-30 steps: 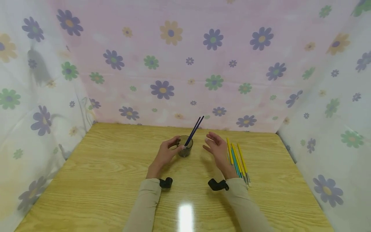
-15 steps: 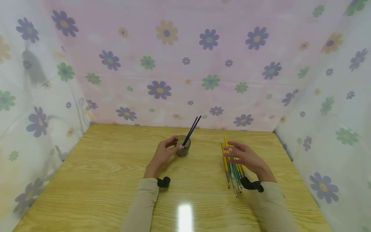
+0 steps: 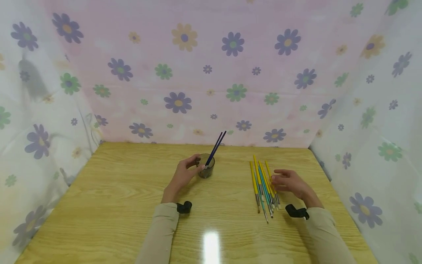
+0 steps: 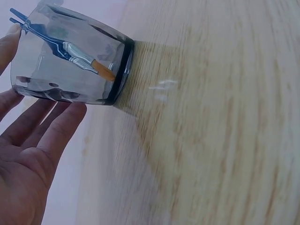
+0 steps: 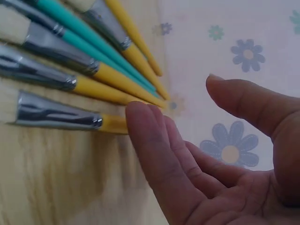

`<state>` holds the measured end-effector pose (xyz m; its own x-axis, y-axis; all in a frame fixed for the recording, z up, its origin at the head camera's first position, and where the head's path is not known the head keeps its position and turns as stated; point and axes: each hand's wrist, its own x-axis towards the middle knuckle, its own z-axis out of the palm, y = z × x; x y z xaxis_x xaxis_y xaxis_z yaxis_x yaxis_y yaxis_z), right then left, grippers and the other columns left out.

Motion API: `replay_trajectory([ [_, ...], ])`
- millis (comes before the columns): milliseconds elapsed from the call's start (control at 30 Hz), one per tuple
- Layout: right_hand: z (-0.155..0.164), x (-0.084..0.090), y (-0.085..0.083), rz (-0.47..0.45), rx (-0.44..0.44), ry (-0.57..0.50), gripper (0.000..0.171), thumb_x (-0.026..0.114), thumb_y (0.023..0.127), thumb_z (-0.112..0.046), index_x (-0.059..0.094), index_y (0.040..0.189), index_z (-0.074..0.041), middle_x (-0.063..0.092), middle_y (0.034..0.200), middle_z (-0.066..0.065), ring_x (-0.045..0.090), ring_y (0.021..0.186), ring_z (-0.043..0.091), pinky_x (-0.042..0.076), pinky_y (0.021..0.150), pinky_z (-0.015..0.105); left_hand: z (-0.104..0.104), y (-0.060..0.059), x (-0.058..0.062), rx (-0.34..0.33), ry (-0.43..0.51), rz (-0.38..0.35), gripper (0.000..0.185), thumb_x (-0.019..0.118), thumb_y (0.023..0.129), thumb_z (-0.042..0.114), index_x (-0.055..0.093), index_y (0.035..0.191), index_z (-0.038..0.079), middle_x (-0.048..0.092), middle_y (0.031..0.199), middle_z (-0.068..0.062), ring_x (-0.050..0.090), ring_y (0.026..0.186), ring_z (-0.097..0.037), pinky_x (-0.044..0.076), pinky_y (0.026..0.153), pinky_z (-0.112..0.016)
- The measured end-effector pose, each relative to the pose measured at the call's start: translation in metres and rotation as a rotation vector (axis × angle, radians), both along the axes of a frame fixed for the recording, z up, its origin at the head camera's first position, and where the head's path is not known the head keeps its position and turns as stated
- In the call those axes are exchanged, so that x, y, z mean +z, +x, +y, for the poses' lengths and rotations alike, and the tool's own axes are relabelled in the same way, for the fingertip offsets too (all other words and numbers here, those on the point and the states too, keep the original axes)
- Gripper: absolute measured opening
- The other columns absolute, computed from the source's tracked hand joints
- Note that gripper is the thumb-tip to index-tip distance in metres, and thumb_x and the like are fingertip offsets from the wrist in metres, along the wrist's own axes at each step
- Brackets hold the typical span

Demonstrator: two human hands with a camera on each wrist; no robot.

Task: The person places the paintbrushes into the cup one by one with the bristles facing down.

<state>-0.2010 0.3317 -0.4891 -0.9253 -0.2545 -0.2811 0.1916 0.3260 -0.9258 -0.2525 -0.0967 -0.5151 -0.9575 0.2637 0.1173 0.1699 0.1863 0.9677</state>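
Observation:
A smoky clear glass (image 3: pixel 206 173) stands upright on the table, and my left hand (image 3: pixel 180 178) grips its left side with the thumb near the rim. Two dark blue paintbrushes (image 3: pixel 215 149) lean in the glass; an orange bristle tip (image 4: pixel 103 71) shows near its bottom in the left wrist view. To the right, several loose yellow paintbrushes (image 3: pixel 253 178) and teal ones lie in a fan, bristles toward me. My right hand (image 3: pixel 293 184) is at the right side of this fan, fingers extended, beside the outermost yellow paintbrush (image 5: pixel 115 123). Whether a fingertip touches it, I cannot tell.
The wood-patterned table (image 3: pixel 115 205) carries a bright light reflection near its front. Flower-patterned cloth (image 3: pixel 197 80) stands behind it and on both sides. A black wrist mount (image 3: pixel 296 211) sits on each forearm.
My right hand has moved right, from between the glass and the paintbrushes, across them to their right side. Some paintbrushes it hid are now visible. The left hand keeps its grip on the glass.

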Motion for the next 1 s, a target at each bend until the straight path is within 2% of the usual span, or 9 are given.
replay_trajectory([
  [133,0.000,-0.005,-0.002,0.031,-0.025,0.021,0.065,0.054,0.106,-0.011,0.020,0.154,0.017,0.040,0.147,0.042,0.065,0.119,0.037,0.059,0.093,0.044,-0.001,0.000,0.000,0.001,0.000,0.002,0.063,0.072,0.098,0.018,0.046,0.153,0.002,0.054,0.146,-0.024,0.051,0.137,-0.040,0.047,0.108,-0.056],
  [300,0.001,-0.014,-0.005,0.070,-0.085,0.042,0.061,0.058,0.103,-0.006,0.029,0.151,0.018,0.047,0.141,0.041,0.070,0.108,0.026,0.060,0.090,0.043,-0.002,0.000,0.000,0.003,0.000,-0.002,0.063,0.072,0.097,0.018,0.046,0.153,0.003,0.054,0.145,-0.024,0.051,0.136,-0.040,0.046,0.108,-0.055],
  [433,-0.001,-0.021,-0.006,0.097,-0.136,0.061,0.060,0.065,0.098,-0.002,0.036,0.146,0.020,0.054,0.133,0.039,0.071,0.098,0.016,0.062,0.083,0.038,-0.002,0.000,-0.002,0.004,0.003,-0.009,0.064,0.073,0.097,0.022,0.046,0.153,0.007,0.055,0.145,-0.022,0.052,0.137,-0.037,0.046,0.109,-0.054],
  [600,-0.005,-0.028,-0.006,0.125,-0.199,0.132,0.060,0.073,0.092,-0.003,0.045,0.142,0.017,0.060,0.127,0.034,0.069,0.091,0.011,0.062,0.076,0.030,-0.003,-0.002,-0.004,-0.005,0.014,-0.006,0.066,0.073,0.097,0.025,0.046,0.154,0.007,0.054,0.147,-0.021,0.051,0.137,-0.036,0.045,0.109,-0.055],
  [767,-0.007,-0.028,-0.005,0.158,-0.212,0.208,0.058,0.076,0.090,-0.005,0.051,0.138,0.015,0.064,0.122,0.030,0.069,0.093,0.015,0.062,0.073,0.028,-0.003,-0.003,-0.005,0.001,0.016,-0.001,0.065,0.073,0.097,0.023,0.046,0.153,0.005,0.055,0.147,-0.021,0.052,0.137,-0.036,0.045,0.110,-0.055],
  [1000,-0.007,-0.025,-0.003,0.163,-0.194,0.235,0.054,0.074,0.090,-0.003,0.053,0.136,0.016,0.063,0.121,0.032,0.069,0.094,0.021,0.062,0.072,0.032,-0.001,-0.002,-0.003,0.004,-0.001,-0.010,0.065,0.073,0.097,0.022,0.046,0.153,0.003,0.057,0.144,-0.021,0.053,0.136,-0.034,0.046,0.109,-0.053],
])
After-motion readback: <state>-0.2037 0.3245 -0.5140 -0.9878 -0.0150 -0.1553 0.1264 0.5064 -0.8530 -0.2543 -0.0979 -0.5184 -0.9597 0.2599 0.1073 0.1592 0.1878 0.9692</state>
